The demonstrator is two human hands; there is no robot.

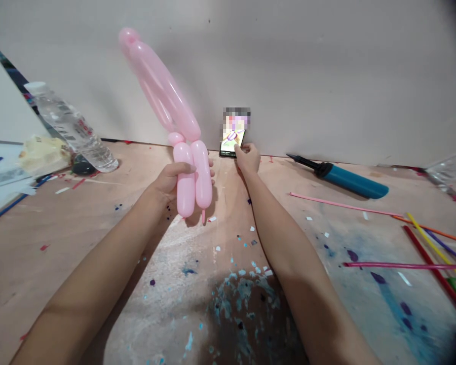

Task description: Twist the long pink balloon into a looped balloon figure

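My left hand (pixel 171 180) is wrapped round the lower part of a twisted pink balloon (pixel 167 86), thumb across the front and fingertips showing behind. Two short segments hang down side by side, with a small tail below the right one; longer segments rise up and to the left, ending in a small bubble. At the foot of the wall a phone (pixel 228 153) leans upright with its screen lit, part of it pixelated. My right hand (pixel 249 156) is at its lower right edge, thumb on the screen and the other fingers curled beside it.
A blue hand pump (pixel 353 181) lies right of the phone. Uninflated balloons in several colours, one of them dark red (pixel 433 263), lie at the right. A clear bottle (pixel 74 126) leans at the left, near a crumpled yellowish bag (pixel 43 154). The table (pixel 197 314) is paint-stained and meets a wall.
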